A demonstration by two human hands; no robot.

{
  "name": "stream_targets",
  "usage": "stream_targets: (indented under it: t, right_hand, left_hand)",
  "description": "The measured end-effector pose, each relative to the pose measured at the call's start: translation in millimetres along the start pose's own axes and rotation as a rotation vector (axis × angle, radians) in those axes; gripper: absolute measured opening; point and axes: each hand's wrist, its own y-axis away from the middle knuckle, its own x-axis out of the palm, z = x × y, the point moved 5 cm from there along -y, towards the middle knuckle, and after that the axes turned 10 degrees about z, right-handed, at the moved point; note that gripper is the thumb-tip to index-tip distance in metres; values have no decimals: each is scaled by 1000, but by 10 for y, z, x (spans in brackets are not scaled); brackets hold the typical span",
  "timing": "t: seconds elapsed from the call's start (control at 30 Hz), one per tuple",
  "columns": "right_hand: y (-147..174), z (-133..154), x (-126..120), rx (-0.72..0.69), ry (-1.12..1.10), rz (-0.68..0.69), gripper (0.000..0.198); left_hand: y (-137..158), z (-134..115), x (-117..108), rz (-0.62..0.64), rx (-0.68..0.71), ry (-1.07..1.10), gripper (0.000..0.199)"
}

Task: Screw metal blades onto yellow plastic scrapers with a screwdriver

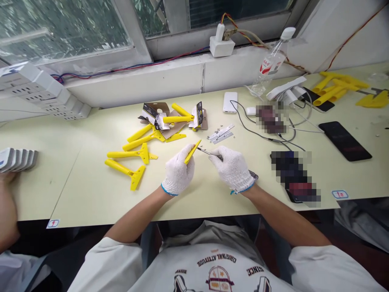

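Yellow part in your left hand, tool at it, small pieces loose

Head view: your left hand (178, 170), gloved, grips a yellow part (193, 152), nearer you and left of the metal strips (226, 130). Your right hand (233, 167), gloved, pinches a thin screwdriver-like tool (204, 151), tip right by that part; contact, can't tell. Screws (218, 131) lie on and around the strips.

Progress, my read: piece in hand mid-work. Yellow scrapers (120, 154) well left of the strips have heads on handles; whether they're finished, can't tell. Strips and screws, unfitted, look like work left. Opened packaging (153, 115) sits left of the strips, farther from you.
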Motion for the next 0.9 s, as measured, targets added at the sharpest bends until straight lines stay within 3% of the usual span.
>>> stream_targets:
  t: [0.23,0.47,0.67,0.9]
  right_hand:
    - [-5,-14,-23,64,-45,2,14]
    - [-16,-21,-16,-12,-46,-50,13]
    - [-12,-32,69,-89,57,-151,32]
    - [-6,-90,176,-83,116,-122,38]
  left_hand:
    - [-11,-23,5,-6,-1,-17,44]
    - [-8,-42,9,-44,71,-45,44]
    - [-13,-18,34,-59,68,-51,45]
    - [-28,-18,35,-70,44,-17,45]
